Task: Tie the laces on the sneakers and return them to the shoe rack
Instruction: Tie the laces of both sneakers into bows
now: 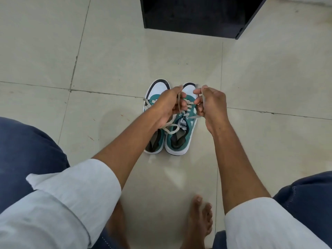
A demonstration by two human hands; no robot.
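Observation:
Two teal and white sneakers stand side by side on the tiled floor, toes pointing away from me. The left sneaker (154, 141) is partly hidden under my left wrist. Over the right sneaker (177, 141) both hands work the pale laces (171, 129). My left hand (168, 105) pinches one lace end that runs up between its fingers. My right hand (209, 103) grips the other lace end, which loops over its fingertips. A slack loop of lace lies across the tongue.
A black shoe rack (197, 17) stands on the floor straight ahead, beyond the sneakers. My bare right foot (199, 218) rests on the tiles near the bottom, between my knees in blue trousers. Pale floor tiles surround the sneakers.

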